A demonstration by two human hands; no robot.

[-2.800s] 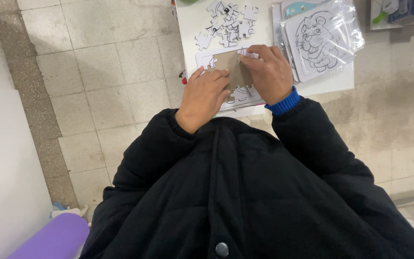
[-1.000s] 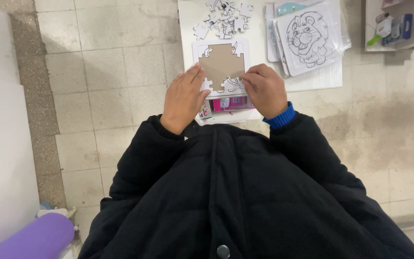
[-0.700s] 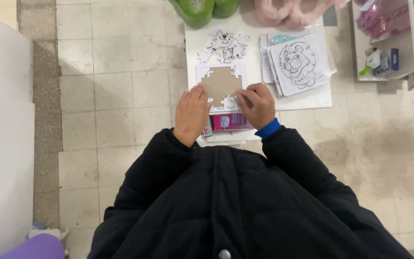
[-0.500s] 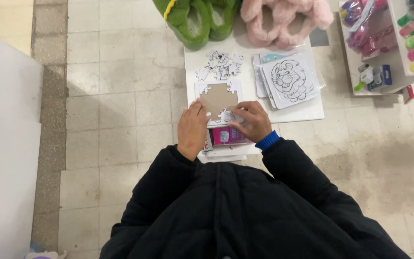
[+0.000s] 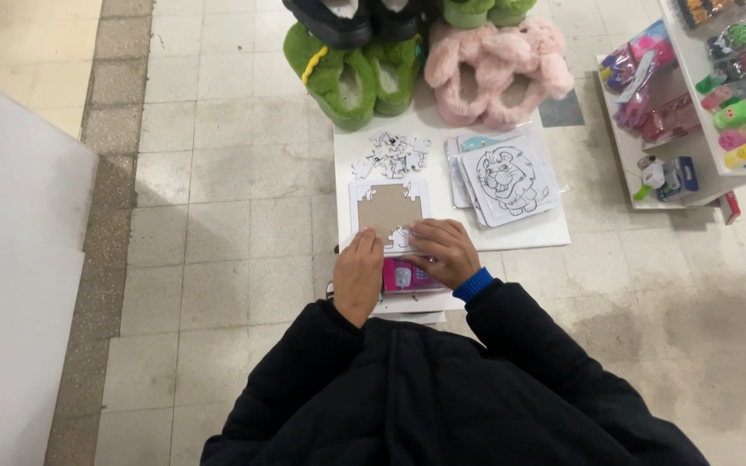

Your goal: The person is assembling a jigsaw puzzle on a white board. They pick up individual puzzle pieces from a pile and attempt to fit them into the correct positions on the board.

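Note:
A white puzzle frame with a brown cardboard middle (image 5: 389,208) lies on a white board (image 5: 528,235) on the floor. My left hand (image 5: 357,274) rests at its lower left corner, fingers curled onto the frame edge. My right hand (image 5: 443,251) presses on the frame's lower edge, where a few white pieces are set in. A heap of loose black-and-white puzzle pieces (image 5: 393,153) lies just beyond the frame. Below my hands sits a pink box (image 5: 404,276).
A stack of lion picture sheets in clear sleeves (image 5: 506,179) lies right of the frame. Green plush slippers (image 5: 347,69) and pink plush slippers (image 5: 494,73) stand behind the board. A low shelf with colourful toys (image 5: 692,95) is at right. A white panel (image 5: 10,285) stands at left.
The view has pulled back and up, bringing the slippers and shelf into sight. Both hands stay at the frame's lower edge; the right hand has shifted slightly left along it.

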